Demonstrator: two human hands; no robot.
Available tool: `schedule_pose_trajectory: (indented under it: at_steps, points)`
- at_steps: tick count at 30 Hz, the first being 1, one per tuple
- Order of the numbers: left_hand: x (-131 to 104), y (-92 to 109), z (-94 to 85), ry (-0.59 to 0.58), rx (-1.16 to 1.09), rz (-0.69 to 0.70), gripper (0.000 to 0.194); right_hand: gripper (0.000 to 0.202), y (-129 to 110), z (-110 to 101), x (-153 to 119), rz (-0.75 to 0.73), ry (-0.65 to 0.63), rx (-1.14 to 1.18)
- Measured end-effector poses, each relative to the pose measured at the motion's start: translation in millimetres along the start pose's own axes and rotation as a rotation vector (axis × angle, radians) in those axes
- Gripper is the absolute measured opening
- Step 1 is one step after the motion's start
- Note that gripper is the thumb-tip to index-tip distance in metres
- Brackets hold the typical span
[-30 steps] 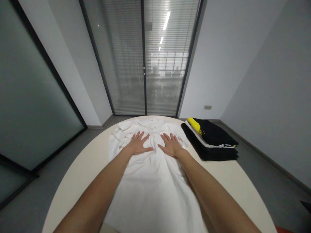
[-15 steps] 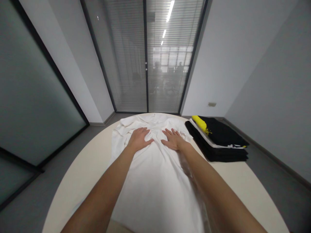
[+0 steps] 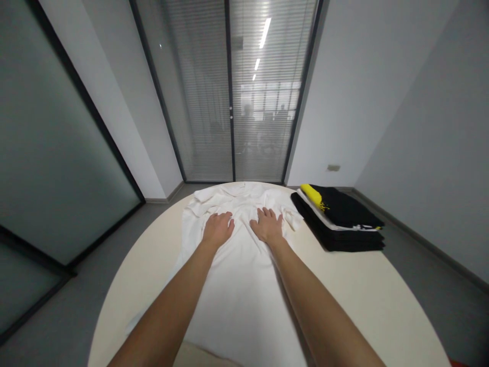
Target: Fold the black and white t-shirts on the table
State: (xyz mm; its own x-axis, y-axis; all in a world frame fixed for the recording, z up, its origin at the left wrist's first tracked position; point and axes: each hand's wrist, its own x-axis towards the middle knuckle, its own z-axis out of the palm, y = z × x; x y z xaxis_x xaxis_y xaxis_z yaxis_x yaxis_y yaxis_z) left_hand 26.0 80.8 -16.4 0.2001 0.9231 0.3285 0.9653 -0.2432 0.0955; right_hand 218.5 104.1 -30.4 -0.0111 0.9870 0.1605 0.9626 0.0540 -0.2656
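A white garment (image 3: 244,290) lies spread over the round table, wrinkled toward its far end, where a sleeve shows at the right. My left hand (image 3: 218,228) rests on the cloth left of the middle, palm down, its fingers pointing away from me and slightly bent. To the right, my right hand (image 3: 267,225) lies on the same cloth with its fingers spread. Between the two hands runs a strip of creased fabric. Neither hand has cloth visibly gripped in it.
A stack of folded black garments (image 3: 347,209), with a white layer and a yellow patch, sits at the table's right far side. The pale table (image 3: 367,295) has a curved edge. Beyond it stand glass panels with blinds (image 3: 263,148).
My right hand has turned so its fingers point more straight ahead. My left hand's thumb has drawn in toward its fingers. The far cloth looks slightly shifted, and the view has tilted a little.
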Motion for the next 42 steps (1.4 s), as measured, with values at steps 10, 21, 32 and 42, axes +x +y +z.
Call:
schedule_pose_trajectory:
  at_steps: [10, 21, 32, 42]
  points:
    - [-32, 25, -2.9, -0.015, 0.037, -0.126, 0.035, 0.041, 11, -12, -12, -0.146, 0.101, 0.029]
    - [-51, 29, 14.8, 0.006, 0.011, -0.186, 0.047, 0.052, 3, -5, -36, -0.083, 0.066, 0.073]
    - [-45, 9, 22.4, -0.126, 0.017, -0.133, 0.056, 0.057, 17, -5, -37, -0.163, -0.012, 0.112]
    - [-21, -11, 22.0, -0.224, -0.007, -0.119, 0.058, 0.067, 23, -7, -23, -0.148, -0.090, 0.096]
